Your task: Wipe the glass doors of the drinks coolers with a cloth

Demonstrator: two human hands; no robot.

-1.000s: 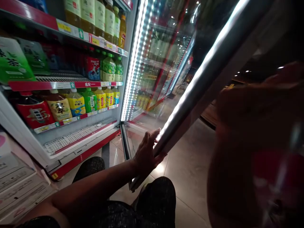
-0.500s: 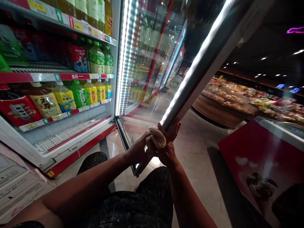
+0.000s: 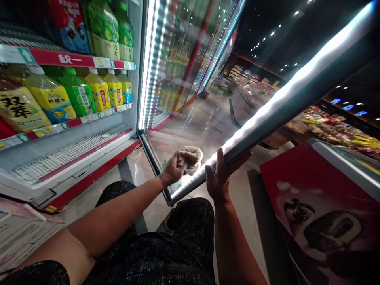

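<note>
The cloth (image 3: 192, 157) hides the fingertips of the left grip (image 3: 173, 170). The door frame (image 3: 267, 122) hides part of the right grip (image 3: 220, 177). The right edge cuts off the door frame and the red freezer (image 3: 282, 174). Too little of a red thing (image 3: 5, 130) shows at the left edge to tell. Price tags (image 3: 103, 114) are too small to read.

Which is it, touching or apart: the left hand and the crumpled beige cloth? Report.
Touching. The head view shows the left hand closed on the crumpled beige cloth, with no gap between them.
</note>
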